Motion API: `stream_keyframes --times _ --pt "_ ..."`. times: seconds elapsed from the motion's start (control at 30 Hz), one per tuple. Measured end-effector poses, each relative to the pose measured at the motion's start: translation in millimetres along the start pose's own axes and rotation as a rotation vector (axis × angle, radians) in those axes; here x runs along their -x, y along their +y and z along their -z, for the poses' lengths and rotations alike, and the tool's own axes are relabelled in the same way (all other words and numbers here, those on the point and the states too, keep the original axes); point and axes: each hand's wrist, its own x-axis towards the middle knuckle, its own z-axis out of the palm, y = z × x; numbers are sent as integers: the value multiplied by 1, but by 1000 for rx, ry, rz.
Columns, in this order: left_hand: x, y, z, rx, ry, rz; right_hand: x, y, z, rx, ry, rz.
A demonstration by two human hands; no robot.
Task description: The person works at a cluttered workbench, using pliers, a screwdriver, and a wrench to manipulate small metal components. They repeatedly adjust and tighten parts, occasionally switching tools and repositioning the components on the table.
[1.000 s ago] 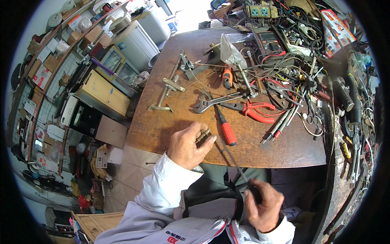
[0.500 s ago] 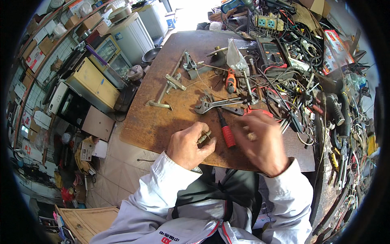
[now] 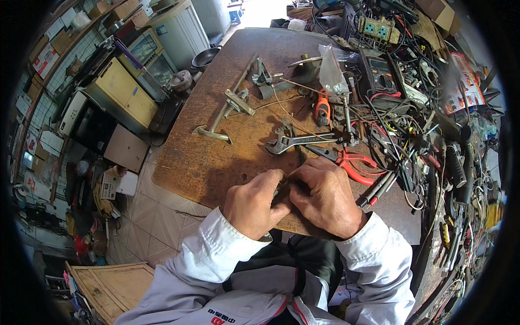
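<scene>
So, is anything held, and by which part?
The left hand pinches a small, obscured piece; which part, and whether the right hand grips it, is unclear.

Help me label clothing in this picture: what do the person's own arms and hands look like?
The left sleeve and right sleeve are long, whitish and creased, ending in cuffs. The left hand and right hand are bare.

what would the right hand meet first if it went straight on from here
Most likely the left hand, or the small metal part it seems to pinch; the right hand points leftward, straight at them. Whether they touch is unclear from this view.
</scene>
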Motion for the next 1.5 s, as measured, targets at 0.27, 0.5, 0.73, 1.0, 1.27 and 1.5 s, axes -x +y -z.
stream_keyframes --times 0.27,0.5,0.73,1.0,1.27,1.5 --pt "0 1 -9 -43 108 22 -2 -15 -13 106 104 -71" --pt "-3 -1 -5 15 81 16 -1 4 -6 -47 33 64" --pt "-5 -2 -9 -21 117 -1 -1 1 -9 7 62 57" --pt "-5 -2 -10 -8 149 9 1 4 -15 100 115 105" --pt "-8 -3 -10 -37 140 -27 -1 6 -10 53 65 144" --pt "-11 -5 -5 29 51 18 -1 10 -9 78 64 190"
